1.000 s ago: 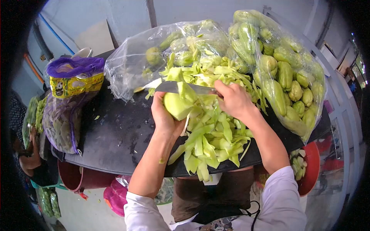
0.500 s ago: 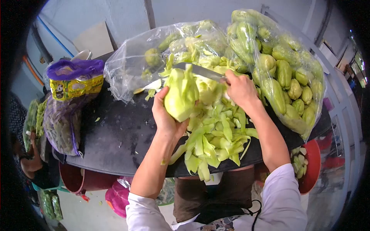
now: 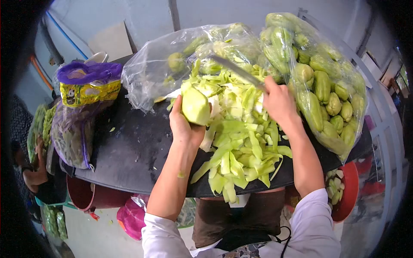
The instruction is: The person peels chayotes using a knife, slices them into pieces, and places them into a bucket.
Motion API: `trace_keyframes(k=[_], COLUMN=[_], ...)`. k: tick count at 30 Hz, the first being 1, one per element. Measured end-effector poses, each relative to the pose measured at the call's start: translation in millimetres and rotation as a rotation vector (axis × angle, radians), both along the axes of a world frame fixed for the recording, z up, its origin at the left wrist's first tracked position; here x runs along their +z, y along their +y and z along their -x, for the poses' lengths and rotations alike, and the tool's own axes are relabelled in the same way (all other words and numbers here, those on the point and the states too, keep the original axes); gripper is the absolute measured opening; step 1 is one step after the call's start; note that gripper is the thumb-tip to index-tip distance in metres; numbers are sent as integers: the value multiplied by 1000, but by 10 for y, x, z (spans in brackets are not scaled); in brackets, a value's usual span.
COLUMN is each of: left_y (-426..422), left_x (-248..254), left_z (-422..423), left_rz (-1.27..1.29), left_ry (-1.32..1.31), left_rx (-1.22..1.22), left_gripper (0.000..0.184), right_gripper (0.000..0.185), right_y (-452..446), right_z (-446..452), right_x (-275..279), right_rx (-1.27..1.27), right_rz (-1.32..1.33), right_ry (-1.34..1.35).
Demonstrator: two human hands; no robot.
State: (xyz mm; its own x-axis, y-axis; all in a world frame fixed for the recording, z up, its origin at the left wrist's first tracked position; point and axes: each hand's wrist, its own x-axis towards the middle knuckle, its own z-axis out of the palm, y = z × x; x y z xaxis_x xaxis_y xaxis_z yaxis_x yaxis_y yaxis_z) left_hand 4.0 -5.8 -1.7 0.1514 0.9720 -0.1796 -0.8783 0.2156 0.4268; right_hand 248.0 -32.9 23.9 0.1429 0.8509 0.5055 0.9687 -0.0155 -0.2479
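Observation:
My left hand [image 3: 184, 128] is wrapped round a pale green, mostly peeled chayote [image 3: 195, 106] above the left side of the peelings. The fingers behind it are partly hidden. In my right hand [image 3: 279, 101] is a knife [image 3: 238, 72], its blade raised and slanting up to the left, apart from the chayote. A heap of green peelings [image 3: 241, 146] spreads under and between my hands, reaching over the front edge of the black table [image 3: 129, 146].
Behind the peelings lies a clear plastic bag [image 3: 150, 64] with chayotes; a fuller one [image 3: 322, 90] stands at right. A purple mesh sack [image 3: 73, 133] sits at left. Below the table are a red tub [image 3: 347, 189] and a dark red bucket [image 3: 101, 200]. Another person's arm [image 3: 38, 172] shows far left.
The knife has come away from the chayote, and my right hand has shifted slightly right. The loose strips that hung on the chayote are gone, leaving a smoother surface.

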Motion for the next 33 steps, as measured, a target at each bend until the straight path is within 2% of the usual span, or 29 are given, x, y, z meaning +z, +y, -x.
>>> trace_keyframes(k=[2,3,4,5,7,11,13,17,25,29,33], left_y=[34,48,-20,-32,17,29,-63,-91,-86,-86,-35], left_x=[-124,-166,-83,-46,-160,-202,-87,-76,18,34,-63], left_z=[34,41,-18,-7,47,69,-5,-9,2,49,25], left_rz=[-36,-74,-23,76,-81,-142,-44,-50,-36,-81,-144], left_ry=[-34,-67,66,13,-138,-169,-102,-78,17,5,40], left_rx=[-42,-83,-1,-59,-193,-272,-158,-169,-38,-94,-180], left_gripper=[37,38,41,44,46,45,44,44,39,37,44], right_gripper=[11,14,18,18,20,21,24,27,25,25,26], right_y=[-101,-115,-122,-132,-165,-210,-213,-233,-157,-199,-219], right_z=[186,284,384,470,616,707,714,695,441,456,470], right_x=[-19,-85,-150,-172,-186,-151,-164,-157,-126,-94,-65], right_rx=[230,316,402,402,527,515,490,459,416,455,472], right_rz=[44,-19,-83,-84,-295,-282,-254,-222,-112,-85,-96], right_ry=[-45,-91,-136,-131,-206,-223,-233,-242,-138,-110,-103])
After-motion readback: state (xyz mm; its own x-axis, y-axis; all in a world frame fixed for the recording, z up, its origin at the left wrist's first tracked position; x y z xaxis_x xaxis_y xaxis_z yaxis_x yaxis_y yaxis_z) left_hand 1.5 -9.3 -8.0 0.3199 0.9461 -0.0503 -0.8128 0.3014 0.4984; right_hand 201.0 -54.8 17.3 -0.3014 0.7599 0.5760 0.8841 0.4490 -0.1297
